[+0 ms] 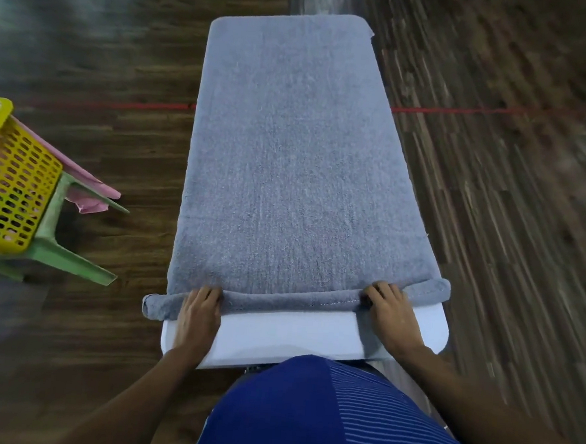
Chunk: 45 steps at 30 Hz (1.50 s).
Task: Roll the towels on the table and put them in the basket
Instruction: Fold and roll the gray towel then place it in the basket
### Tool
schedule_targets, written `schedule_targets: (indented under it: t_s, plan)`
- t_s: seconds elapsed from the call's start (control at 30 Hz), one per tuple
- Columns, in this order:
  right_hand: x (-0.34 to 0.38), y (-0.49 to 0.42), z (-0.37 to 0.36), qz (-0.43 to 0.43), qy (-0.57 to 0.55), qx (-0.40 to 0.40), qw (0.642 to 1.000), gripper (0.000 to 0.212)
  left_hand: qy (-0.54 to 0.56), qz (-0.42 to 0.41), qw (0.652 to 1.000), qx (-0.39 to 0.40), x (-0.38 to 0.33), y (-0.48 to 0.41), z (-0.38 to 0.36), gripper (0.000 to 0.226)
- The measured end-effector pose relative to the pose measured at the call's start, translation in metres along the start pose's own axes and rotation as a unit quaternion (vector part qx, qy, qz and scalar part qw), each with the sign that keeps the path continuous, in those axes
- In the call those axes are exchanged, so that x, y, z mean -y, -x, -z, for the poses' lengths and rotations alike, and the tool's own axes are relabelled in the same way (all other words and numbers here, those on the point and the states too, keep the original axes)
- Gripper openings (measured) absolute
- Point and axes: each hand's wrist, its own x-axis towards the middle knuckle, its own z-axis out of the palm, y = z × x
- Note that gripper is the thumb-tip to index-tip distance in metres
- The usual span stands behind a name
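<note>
Your long grey terry towel (289,153) lies flat along the narrow white tabletop (278,334) and covers almost all of it, so the roll has a straight path to the far end. Only the edge at the tabletop's near end is turned over into a thin roll. Your left hand (198,315) and right hand (390,317) grip this roll with fingers curled over it, set wide apart so both sides advance evenly. The yellow perforated plastic basket (9,184) waits left of the tabletop on a green plastic stool (59,255), probably within easy reach
</note>
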Motion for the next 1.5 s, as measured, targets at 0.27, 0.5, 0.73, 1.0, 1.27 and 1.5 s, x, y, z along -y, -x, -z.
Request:
schedule_targets:
  t_s: [0.27, 0.5, 0.73, 1.0, 1.27, 1.5]
  plan:
    - [0.001, 0.009, -0.002, -0.019, 0.008, 0.031, 0.999, 0.05, -0.051, -0.051, 0.996, 0.049, 0.009, 0.011, -0.004, 0.036]
    - [-0.001, -0.017, 0.012, -0.073, -0.02, 0.103, 0.992, 0.029, -0.02, -0.025, 0.996, 0.088, 0.003, -0.012, 0.013, 0.02]
    - [-0.005, -0.03, 0.019, -0.114, -0.076, 0.209, 0.968, 0.021, -0.003, 0.041, 0.985, 0.17, 0.005, -0.022, 0.021, 0.015]
    - [-0.007, -0.011, 0.0, -0.045, 0.025, 0.026, 0.998, 0.034, 0.009, -0.018, 1.0, 0.014, 0.0, -0.015, 0.004, 0.008]
    - [-0.014, 0.004, 0.0, -0.06, 0.005, 0.038, 0.998, 0.036, -0.056, -0.076, 0.994, 0.057, 0.011, 0.006, -0.002, 0.04]
    - [-0.01, -0.007, 0.014, -0.119, 0.031, 0.1, 0.987, 0.028, -0.016, -0.028, 0.99, 0.137, 0.004, -0.023, 0.02, 0.026]
